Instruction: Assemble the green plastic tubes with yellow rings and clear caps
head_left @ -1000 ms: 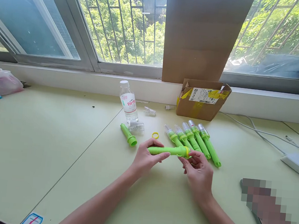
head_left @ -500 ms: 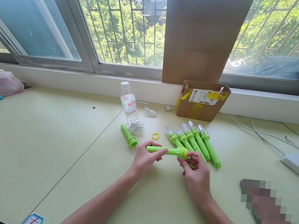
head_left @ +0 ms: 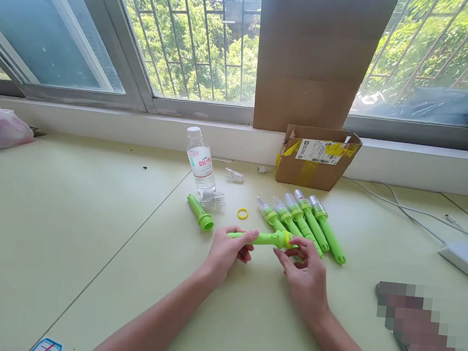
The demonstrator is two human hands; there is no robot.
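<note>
The left hand (head_left: 227,250) is closed around a green tube (head_left: 267,239), held level over the table (head_left: 245,320), and the right hand (head_left: 307,275), half curled, is at its yellow ring (head_left: 287,239), though whether it grips this I cannot tell.

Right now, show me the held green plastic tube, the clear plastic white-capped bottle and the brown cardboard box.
Held green plastic tube (head_left: 267,239): head view, exposed middle of its shaft.
Clear plastic white-capped bottle (head_left: 201,163): head view, its label.
Brown cardboard box (head_left: 326,174): head view, front wall.

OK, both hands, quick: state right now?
Left hand: closed, holding the green tube.
Right hand: at the tube's yellow ring; grip cannot be told.
</note>
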